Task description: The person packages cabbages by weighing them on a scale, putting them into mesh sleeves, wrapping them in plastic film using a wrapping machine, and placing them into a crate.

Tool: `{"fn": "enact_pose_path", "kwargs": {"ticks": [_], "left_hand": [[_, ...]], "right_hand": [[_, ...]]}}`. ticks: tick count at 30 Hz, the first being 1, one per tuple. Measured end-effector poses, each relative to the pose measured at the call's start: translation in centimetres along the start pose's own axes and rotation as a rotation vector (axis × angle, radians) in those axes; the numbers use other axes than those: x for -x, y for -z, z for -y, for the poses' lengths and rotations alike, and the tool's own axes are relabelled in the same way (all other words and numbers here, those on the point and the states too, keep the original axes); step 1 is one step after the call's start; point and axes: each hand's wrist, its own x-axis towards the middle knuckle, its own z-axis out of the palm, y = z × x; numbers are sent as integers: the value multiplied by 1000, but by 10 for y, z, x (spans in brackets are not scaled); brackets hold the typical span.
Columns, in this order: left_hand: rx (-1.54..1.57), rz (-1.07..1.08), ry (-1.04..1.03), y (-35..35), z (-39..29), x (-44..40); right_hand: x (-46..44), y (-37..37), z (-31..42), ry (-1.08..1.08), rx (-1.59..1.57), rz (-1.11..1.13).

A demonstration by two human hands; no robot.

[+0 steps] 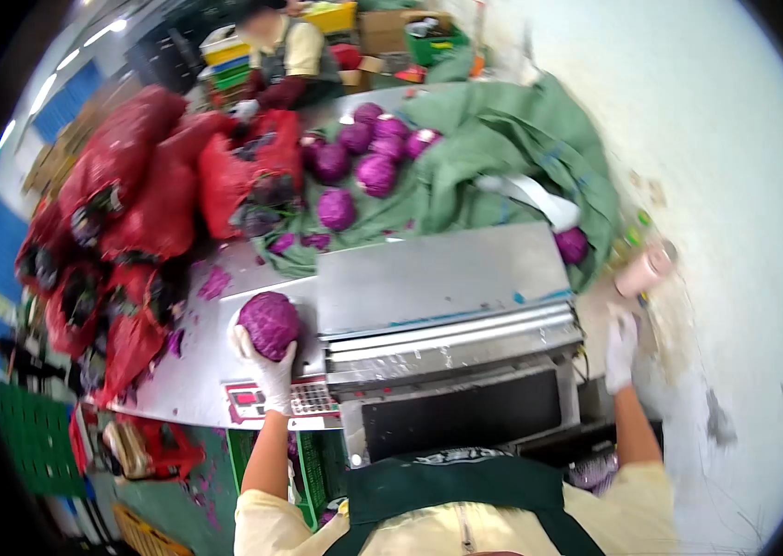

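So the left hand (269, 375), in a white glove, has a purple cabbage (269, 326) cupped from the near side, thumb on one side and fingers curled round the other. The cabbage sits just left of the big metal machine (447, 278), right behind a red-edged keypad (313, 398). Can't tell if it's resting on something there or held slightly up.

The right hand (622, 352), also gloved, is over on the far side of the machine, near a pink bottle (647, 269). It's kinda blurry, so I can't tell whether its fingers are spread or pressed together.

Further back on the worktop (211, 357) there's a bunch of loose cabbages (337, 209) on a rumpled green cloth (475, 130), with stuffed red bags (146, 213) piled to the left. A co-worker (303, 51) is behind all that.
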Motion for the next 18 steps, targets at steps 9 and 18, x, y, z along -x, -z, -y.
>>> {"fn": "enact_pose_path", "kwargs": {"ticks": [9,18], "left_hand": [[-22,136,-30,2,-31,-16],[-32,18,197,75,-55,3]], "right_hand": [[-216,-128,51,425,489,253],[-268,-210,43,-82,903,304]]}}
